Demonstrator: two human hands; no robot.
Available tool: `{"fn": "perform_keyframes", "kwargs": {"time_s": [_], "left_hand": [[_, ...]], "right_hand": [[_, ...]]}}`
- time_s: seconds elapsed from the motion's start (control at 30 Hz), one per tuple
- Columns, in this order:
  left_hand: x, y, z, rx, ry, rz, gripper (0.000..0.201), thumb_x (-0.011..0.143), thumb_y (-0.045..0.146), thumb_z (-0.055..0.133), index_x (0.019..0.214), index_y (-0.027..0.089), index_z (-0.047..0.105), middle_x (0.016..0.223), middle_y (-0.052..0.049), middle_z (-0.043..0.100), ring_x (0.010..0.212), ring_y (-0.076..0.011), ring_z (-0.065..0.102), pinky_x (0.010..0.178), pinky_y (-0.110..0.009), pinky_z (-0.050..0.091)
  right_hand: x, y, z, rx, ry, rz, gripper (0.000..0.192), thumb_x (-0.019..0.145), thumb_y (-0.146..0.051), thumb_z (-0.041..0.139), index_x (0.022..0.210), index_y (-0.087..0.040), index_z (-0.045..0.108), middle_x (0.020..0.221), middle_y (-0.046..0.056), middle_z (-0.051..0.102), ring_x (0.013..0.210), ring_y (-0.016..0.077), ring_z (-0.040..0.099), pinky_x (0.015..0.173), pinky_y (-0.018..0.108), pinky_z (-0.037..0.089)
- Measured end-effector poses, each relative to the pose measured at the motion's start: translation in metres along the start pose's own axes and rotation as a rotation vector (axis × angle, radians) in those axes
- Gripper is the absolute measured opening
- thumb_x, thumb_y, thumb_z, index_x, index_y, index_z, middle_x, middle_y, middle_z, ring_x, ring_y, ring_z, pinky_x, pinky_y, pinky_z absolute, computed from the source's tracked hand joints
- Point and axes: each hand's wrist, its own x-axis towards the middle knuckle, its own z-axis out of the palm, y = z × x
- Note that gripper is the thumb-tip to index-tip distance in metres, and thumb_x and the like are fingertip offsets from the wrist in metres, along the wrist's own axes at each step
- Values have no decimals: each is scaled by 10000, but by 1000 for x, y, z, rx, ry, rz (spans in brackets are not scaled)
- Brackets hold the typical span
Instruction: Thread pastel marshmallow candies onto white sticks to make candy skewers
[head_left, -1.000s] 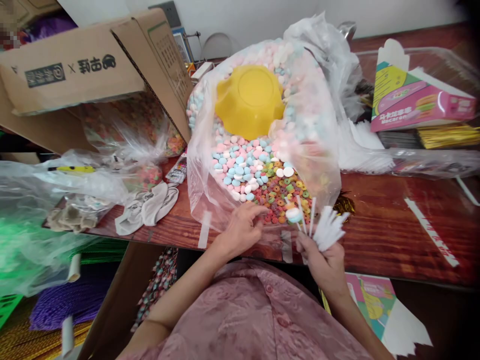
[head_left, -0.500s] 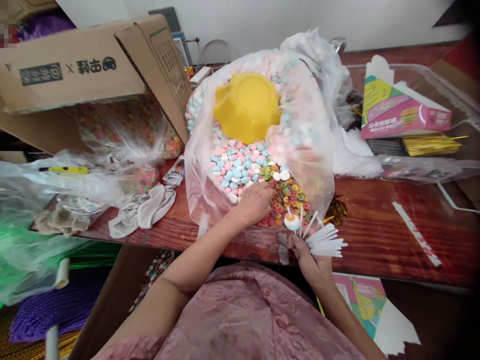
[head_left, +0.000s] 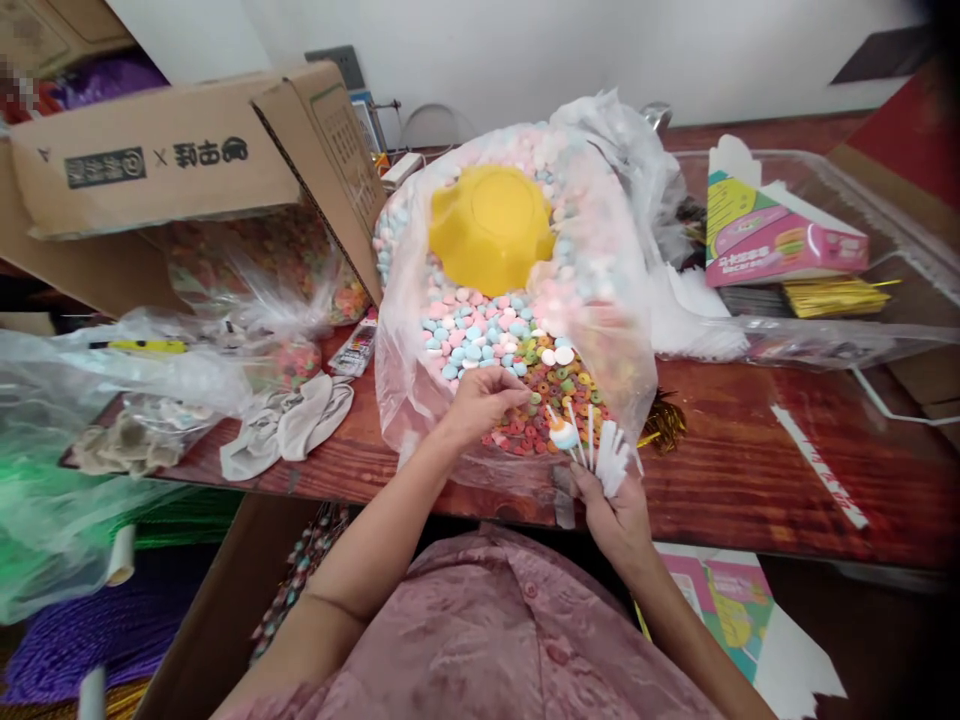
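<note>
My left hand (head_left: 484, 400) is pinched above the candies, with a small green ring candy (head_left: 535, 398) at its fingertips. Below it lies a heap of colourful ring candies (head_left: 544, 435), next to pink, blue and white round candies (head_left: 476, 335), all in a large clear plastic bag (head_left: 397, 400). My right hand (head_left: 619, 515) is closed around a bunch of white paper sticks (head_left: 611, 460) at the table edge. Among these, a lollipop stick bears a stack of white, orange and blue candies (head_left: 563, 433). An upturned yellow bowl (head_left: 491, 230) rests on the round candies.
On the left stand an open cardboard box (head_left: 187, 150) with bagged ring candies, and grey cloth gloves (head_left: 292, 425). To the right are a clear plastic tray (head_left: 810, 335), a pink macaron carton (head_left: 787, 240) and gold twist ties (head_left: 836, 297). A white strip (head_left: 821, 465) lies on the table.
My left hand has come up from the ring candies and slightly left, now with a ring candy at its fingertips. My right hand has turned, so the sticks stand more upright.
</note>
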Motion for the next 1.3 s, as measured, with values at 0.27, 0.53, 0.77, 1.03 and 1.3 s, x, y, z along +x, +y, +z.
{"fn": "perform_keyframes", "kwargs": {"time_s": [0.27, 0.53, 0.77, 1.03, 1.3], "left_hand": [[-12, -9, -10, -505, 81, -126, 373, 520, 261, 944, 830, 135, 780, 688, -3, 705, 567, -72, 600, 535, -198, 443], [-24, -14, 0, -678, -25, -147, 358, 557, 313, 947, 797, 114, 771, 587, -9, 651, 506, -72, 536, 476, -196, 366], [-28, -18, 5, -773, 6, -148, 341, 535, 270, 961, 780, 117, 779, 602, -11, 649, 554, -75, 556, 486, -179, 363], [-33, -19, 11, -743, 37, -198, 355, 504, 276, 967, 754, 119, 771, 616, 4, 651, 529, -59, 541, 477, -180, 329], [-41, -27, 22, -589, -40, -304, 383, 498, 314, 969, 765, 125, 770, 751, -27, 735, 679, -126, 661, 716, -266, 505]], "right_hand": [[11, -10, 6, -66, -180, -53, 248, 978, -342, 516, 772, -209, 555, 635, -28, 517, 609, 143, 488, 592, 269, 395], [10, -28, 8, 41, -199, 19, 296, 985, -352, 524, 722, -226, 475, 593, -43, 502, 533, 124, 465, 527, 249, 379], [7, -34, 7, 46, -226, 15, 275, 983, -328, 529, 731, -227, 485, 570, -53, 481, 500, 119, 436, 502, 245, 367], [8, -29, 8, 31, -220, 43, 227, 974, -343, 527, 787, -216, 542, 589, -50, 488, 520, 123, 434, 508, 244, 364], [1, -29, 14, 12, -149, 12, 288, 962, -354, 534, 709, -218, 545, 566, -38, 485, 534, 132, 434, 552, 272, 384]]}}
